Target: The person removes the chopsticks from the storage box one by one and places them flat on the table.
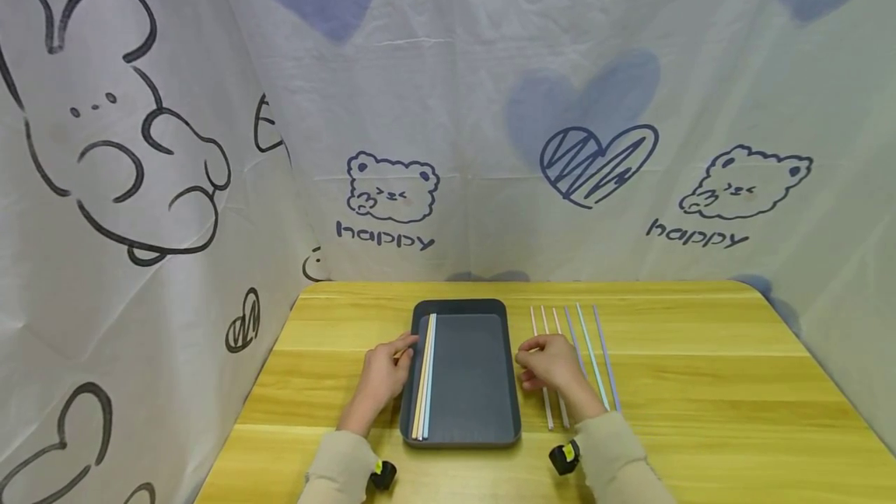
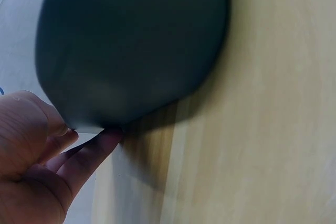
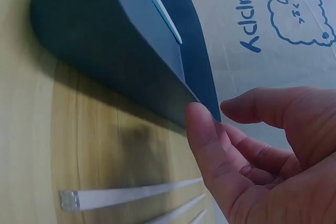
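A dark grey rectangular tray [image 1: 469, 379] lies on the table. Along its left inner side lie several thin straws [image 1: 425, 379], yellow, white and light blue. My left hand [image 1: 383, 373] holds the tray's left wall, its fingertips [image 2: 112, 136] at the outer side and one finger over the rim. Beside the right wall is my right hand [image 1: 556, 368], thumb and forefinger apart, fingertips right at the rim [image 3: 173, 77]. Under and beyond this hand, several more straws [image 1: 603, 356] lie side by side, white, purple and light blue; the hand partly hides them.
The wooden table [image 1: 714, 411] has rounded back corners. A pale printed cloth [image 1: 483, 216] with hearts and bears hangs behind it and along the sides. Black wrist cameras [image 1: 564, 457] sit at both cuffs.
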Demonstrator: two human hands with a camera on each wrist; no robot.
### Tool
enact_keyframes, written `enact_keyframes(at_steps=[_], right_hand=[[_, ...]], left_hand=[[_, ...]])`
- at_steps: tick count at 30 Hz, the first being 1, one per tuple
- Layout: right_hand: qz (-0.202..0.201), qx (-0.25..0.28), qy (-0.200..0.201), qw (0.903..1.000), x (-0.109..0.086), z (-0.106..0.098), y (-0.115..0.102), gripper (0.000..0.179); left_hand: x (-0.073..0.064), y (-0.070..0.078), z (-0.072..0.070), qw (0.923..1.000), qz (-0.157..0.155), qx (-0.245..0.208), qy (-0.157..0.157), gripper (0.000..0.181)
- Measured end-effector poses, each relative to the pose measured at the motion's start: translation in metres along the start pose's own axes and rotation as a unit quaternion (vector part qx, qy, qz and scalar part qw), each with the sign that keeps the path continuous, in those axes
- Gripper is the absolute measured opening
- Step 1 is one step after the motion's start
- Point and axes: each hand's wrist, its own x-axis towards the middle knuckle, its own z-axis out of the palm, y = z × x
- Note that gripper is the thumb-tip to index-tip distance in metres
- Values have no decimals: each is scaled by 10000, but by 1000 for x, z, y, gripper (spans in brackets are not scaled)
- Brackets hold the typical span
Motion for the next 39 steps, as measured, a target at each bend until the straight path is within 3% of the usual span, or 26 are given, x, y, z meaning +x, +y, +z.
enact_keyframes(at_steps=[9, 23, 39], right_hand=[[-39, -202, -12, 9998, -1, 9, -5, 27], [-214, -265, -32, 9994, 0, 24, -12, 23], [-360, -278, -422, 9981, -9, 53, -18, 17]], left_hand=[[0, 0, 0, 10000, 11, -20, 15, 32], [0, -2, -1, 9999, 98, -3, 70, 32], [-1, -3, 2, 9998, 106, -139, 31, 32]])
